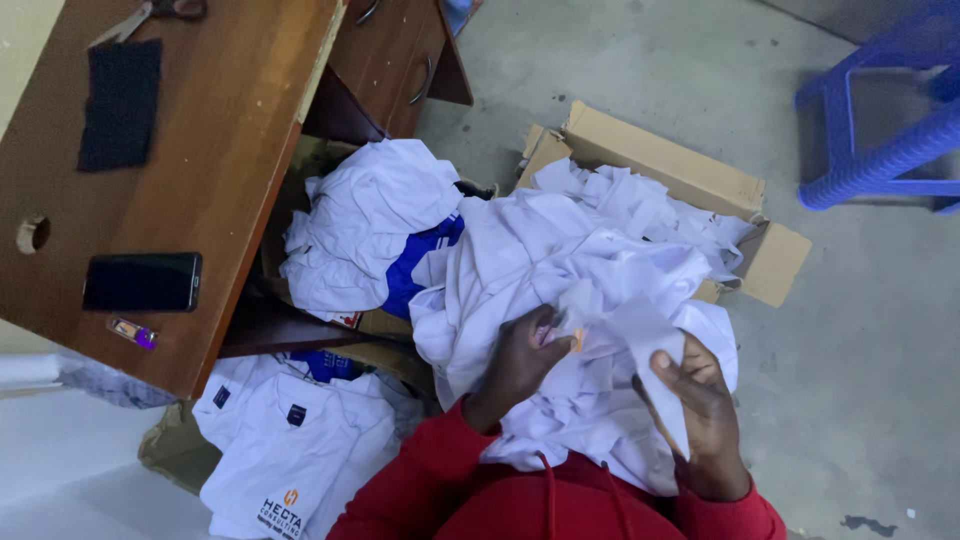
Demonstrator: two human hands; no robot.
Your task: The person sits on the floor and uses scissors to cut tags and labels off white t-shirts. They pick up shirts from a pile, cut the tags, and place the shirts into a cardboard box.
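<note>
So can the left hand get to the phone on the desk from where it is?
Probably yes: the phone lies uncovered near the desk edge, but the left hand is gripping the white garment and would need to let go.

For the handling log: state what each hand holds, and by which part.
Both hands grip one white garment: left hand pinches a fold near its middle, right hand holds a loose edge.

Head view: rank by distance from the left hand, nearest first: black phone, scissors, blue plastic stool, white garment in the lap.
From the left hand:
1. white garment, gripped, in the lap.
2. black phone, on the wooden desk, left.
3. and 4. scissors, desk's far top-left end, and blue plastic stool, top right: too close to call.
</note>
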